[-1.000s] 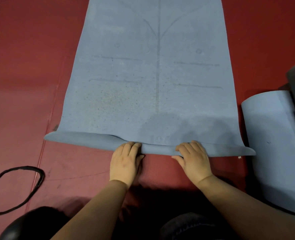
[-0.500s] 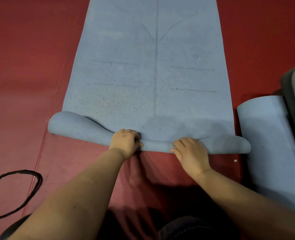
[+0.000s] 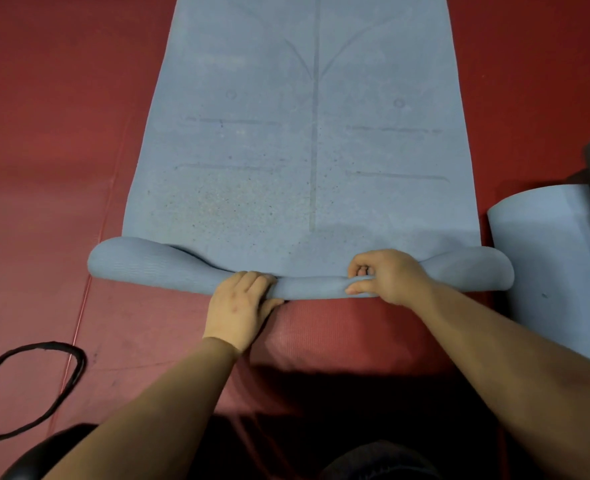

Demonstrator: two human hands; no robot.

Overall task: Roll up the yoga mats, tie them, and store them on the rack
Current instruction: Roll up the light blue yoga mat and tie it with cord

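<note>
Two blue mats: left hand [image 3: 239,308] and right hand [image 3: 387,276] grip one mat's roll [image 3: 307,284].

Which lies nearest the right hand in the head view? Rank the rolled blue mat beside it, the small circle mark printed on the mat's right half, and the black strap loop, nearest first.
Measured from the right hand:
1. Rolled blue mat, just to its right on the floor.
2. Circle mark, ahead of it on the flat mat's right half.
3. Black strap loop, far across to the left, by the person's left arm.

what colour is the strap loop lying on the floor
Black; the strap loop shows clearly in the head view.
</note>
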